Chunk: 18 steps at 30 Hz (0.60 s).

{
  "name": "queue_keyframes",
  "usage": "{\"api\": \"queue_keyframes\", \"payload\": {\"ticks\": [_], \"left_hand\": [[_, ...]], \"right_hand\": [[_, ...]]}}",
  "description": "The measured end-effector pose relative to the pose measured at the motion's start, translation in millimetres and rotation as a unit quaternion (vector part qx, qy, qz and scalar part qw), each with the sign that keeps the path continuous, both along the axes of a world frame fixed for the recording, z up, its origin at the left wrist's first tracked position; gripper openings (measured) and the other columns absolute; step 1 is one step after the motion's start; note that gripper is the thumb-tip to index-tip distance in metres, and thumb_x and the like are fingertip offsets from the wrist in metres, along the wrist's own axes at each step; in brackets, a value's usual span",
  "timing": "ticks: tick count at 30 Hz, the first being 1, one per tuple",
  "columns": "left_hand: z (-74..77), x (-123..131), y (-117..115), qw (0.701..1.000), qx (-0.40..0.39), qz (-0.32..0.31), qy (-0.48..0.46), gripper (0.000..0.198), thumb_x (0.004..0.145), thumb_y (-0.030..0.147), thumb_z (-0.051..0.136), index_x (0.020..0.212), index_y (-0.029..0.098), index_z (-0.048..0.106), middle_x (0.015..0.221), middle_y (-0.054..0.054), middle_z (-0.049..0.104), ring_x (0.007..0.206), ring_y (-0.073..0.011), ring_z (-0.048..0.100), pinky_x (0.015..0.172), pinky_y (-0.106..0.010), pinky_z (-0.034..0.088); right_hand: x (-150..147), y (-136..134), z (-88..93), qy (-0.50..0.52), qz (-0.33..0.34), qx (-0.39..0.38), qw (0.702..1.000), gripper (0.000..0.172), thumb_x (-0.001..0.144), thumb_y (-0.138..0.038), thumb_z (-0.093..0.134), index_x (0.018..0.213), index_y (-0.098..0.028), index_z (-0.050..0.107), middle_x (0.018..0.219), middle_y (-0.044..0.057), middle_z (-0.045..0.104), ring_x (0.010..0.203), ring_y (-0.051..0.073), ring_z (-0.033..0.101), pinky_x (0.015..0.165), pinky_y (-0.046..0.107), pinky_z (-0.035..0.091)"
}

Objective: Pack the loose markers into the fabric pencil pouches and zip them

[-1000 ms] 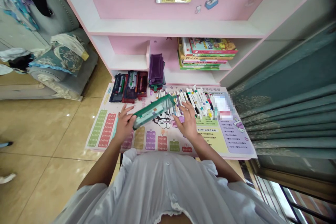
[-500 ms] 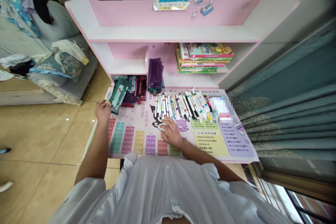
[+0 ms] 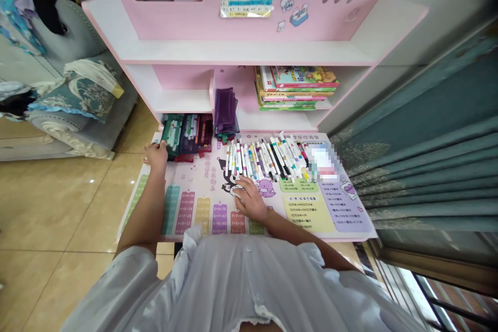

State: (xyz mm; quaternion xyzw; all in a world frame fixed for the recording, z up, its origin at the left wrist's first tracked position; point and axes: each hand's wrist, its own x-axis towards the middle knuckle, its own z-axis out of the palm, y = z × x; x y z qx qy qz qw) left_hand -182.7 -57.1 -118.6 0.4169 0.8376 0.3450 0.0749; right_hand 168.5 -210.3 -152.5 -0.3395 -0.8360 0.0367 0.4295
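Note:
My left hand point(image 3: 155, 154) is at the desk's far left, fingers curled on the near end of a green marker case point(image 3: 171, 134). The case lies flat beside two dark cases point(image 3: 196, 132) of pens under the low shelf. My right hand point(image 3: 251, 200) rests flat and open on the printed desk mat point(image 3: 311, 207), over a cartoon picture. Just beyond its fingertips lies a row of several white-barrelled markers point(image 3: 268, 154).
A pink and white shelf unit point(image 3: 249, 52) stands at the back of the desk, holding a purple folded stack point(image 3: 225, 109) and a pile of books point(image 3: 295, 88). A grey sofa with cushions point(image 3: 73, 88) is on the left, teal curtains point(image 3: 428, 155) on the right.
My left hand carried the green case from the desk's middle to the far left and laid it beside the dark cases. My right hand drew back from the markers onto the mat.

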Motion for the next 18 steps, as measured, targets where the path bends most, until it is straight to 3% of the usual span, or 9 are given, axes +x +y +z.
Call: {"api": "queue_keyframes", "payload": {"ticks": [4, 8, 11, 13, 18], "left_hand": [[1.6, 9, -5, 0.999, -0.02, 0.038, 0.003, 0.029, 0.084, 0.042, 0.054, 0.076, 0.017, 0.065, 0.126, -0.018, 0.061, 0.14, -0.0419, 0.027, 0.107, -0.077, 0.014], [6.6, 13, -11, 0.998, -0.018, 0.056, 0.014, 0.029, 0.084, 0.042, 0.057, 0.095, 0.018, 0.068, 0.139, -0.018, 0.052, 0.144, -0.0407, 0.023, 0.108, -0.076, 0.013], [19.1, 25, -13, 0.997, 0.007, 0.062, 0.05, 0.032, 0.084, 0.041, 0.057, 0.105, 0.019, 0.067, 0.145, -0.017, 0.046, 0.146, -0.0394, 0.018, 0.11, -0.073, 0.013], [30.6, 43, -10, 0.995, 0.033, 0.027, 0.087, 0.03, 0.086, 0.041, 0.055, 0.104, 0.021, 0.068, 0.144, -0.014, 0.048, 0.146, -0.0381, 0.019, 0.111, -0.072, 0.011], [54.6, 107, 15, 0.98, 0.011, -0.16, 0.116, 0.035, 0.09, 0.047, 0.048, 0.087, 0.022, 0.072, 0.135, -0.009, 0.058, 0.144, -0.0336, 0.027, 0.116, -0.063, 0.012]], "right_hand": [[-1, 1, 3.4, -0.003, -0.009, 0.013, 1.0, 0.022, 0.084, -0.009, 0.052, 0.103, -0.018, 0.058, 0.113, 0.014, 0.058, 0.126, 0.03, 0.048, 0.097, 0.052, 0.053], [-1, 1, 3.1, -0.001, -0.005, 0.003, 1.0, 0.021, 0.083, -0.009, 0.053, 0.102, -0.017, 0.058, 0.113, 0.015, 0.059, 0.127, 0.03, 0.048, 0.098, 0.052, 0.053], [-1, 1, 0.6, 0.002, -0.001, -0.006, 1.0, 0.021, 0.084, -0.01, 0.053, 0.102, -0.017, 0.059, 0.114, 0.015, 0.059, 0.127, 0.03, 0.048, 0.098, 0.052, 0.052], [0, 1, -1.4, 0.006, -0.001, -0.011, 1.0, 0.021, 0.084, -0.01, 0.053, 0.102, -0.018, 0.059, 0.114, 0.014, 0.059, 0.127, 0.03, 0.048, 0.098, 0.053, 0.052], [1, 1, -5.8, 0.008, 0.001, -0.035, 0.999, 0.021, 0.085, -0.013, 0.053, 0.103, -0.02, 0.06, 0.116, 0.013, 0.059, 0.128, 0.03, 0.048, 0.099, 0.056, 0.051]]}}
